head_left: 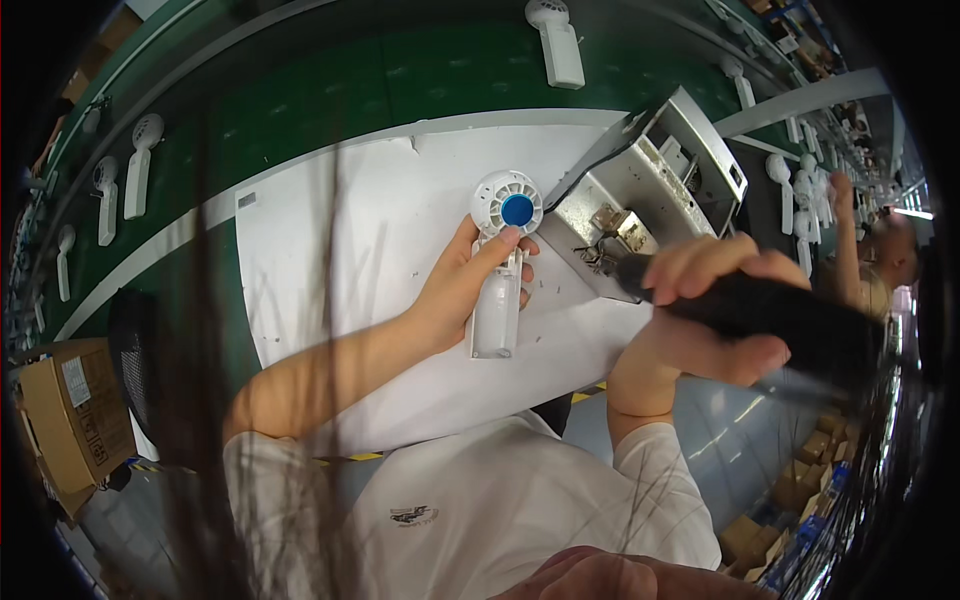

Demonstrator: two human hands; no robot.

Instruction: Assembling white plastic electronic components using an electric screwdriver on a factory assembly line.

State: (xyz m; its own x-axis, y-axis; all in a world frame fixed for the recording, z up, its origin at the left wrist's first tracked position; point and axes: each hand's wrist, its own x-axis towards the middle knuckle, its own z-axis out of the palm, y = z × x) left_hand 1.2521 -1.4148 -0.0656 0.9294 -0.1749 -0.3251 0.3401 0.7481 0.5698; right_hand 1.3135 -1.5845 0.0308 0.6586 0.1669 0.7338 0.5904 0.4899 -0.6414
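Observation:
My left hand [468, 278] is closed round a white handheld fan [494, 318] above a white work surface [350, 240]. The fan's round head, with a blue disc at its centre, points away from me. Its handle shell lies toward me with its hollow inside facing up. My thumb presses just below the disc. In my right hand [705, 320] is a thick black power screwdriver [800, 325], fingers wrapped round its body. Its front end is over the near side of a metal screw feeder [640, 185], by a small brass-coloured block; the tip itself is hard to make out.
Beyond the work surface runs a green conveyor belt [330, 90] carrying several white fans, one [560, 50] at the far middle. A cardboard box [75, 415] stands at the left. Another person [880, 260] is at the far right. Dark strands blur the view's left.

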